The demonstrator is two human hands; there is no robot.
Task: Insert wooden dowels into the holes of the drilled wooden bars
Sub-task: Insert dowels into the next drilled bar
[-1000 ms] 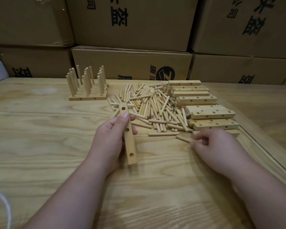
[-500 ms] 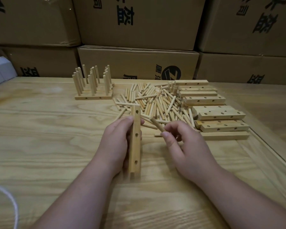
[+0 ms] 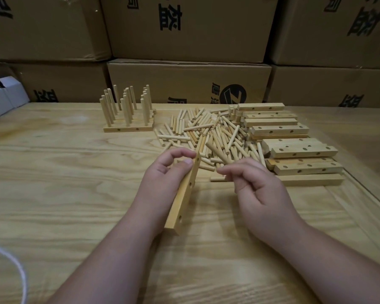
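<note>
Left hand (image 3: pixel 162 178) grips a drilled bar (image 3: pixel 184 194); right hand (image 3: pixel 257 189) pinches a dowel (image 3: pixel 217 153) beside it. Beyond them, boxes (image 3: pixel 189 84) show black Chinese characters, unreadable.

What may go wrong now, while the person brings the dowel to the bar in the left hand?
1. The right hand pinches the short round wooden dowel at its lower end only, so it may tilt and miss the top hole.
2. The left hand holds the long drilled wooden bar tilted on its edge; a push from the side may make it slip.
3. The loose pile of wooden dowels lies just behind and may be scattered.
</note>
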